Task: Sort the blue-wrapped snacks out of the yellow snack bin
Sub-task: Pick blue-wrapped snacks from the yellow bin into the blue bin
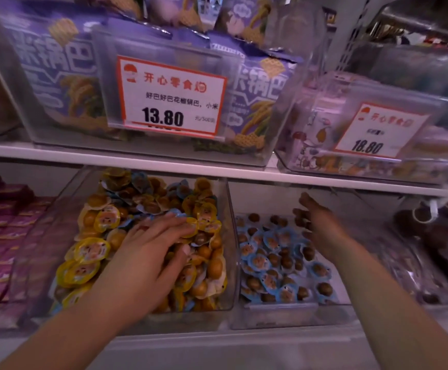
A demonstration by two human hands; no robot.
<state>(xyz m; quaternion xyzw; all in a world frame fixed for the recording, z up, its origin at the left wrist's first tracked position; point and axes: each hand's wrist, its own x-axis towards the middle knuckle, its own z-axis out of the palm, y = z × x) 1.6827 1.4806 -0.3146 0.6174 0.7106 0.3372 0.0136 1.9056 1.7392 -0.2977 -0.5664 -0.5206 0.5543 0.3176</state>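
L hand (pixel 150 244): fingers flat, digs in yellow bin (pixel 228 236) for blue snacks (pixel 140 222).
R hand (pixel 321 225): blurry, can't tell fingers, over blue bin (pixel 279 316).

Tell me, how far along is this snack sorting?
Partly done: the right bin already holds a layer of blue-wrapped snacks. The left hand rests on the pile in the yellow bin; the blurred right hand hovers over the blue one. Blue wrappers still show among the yellow.
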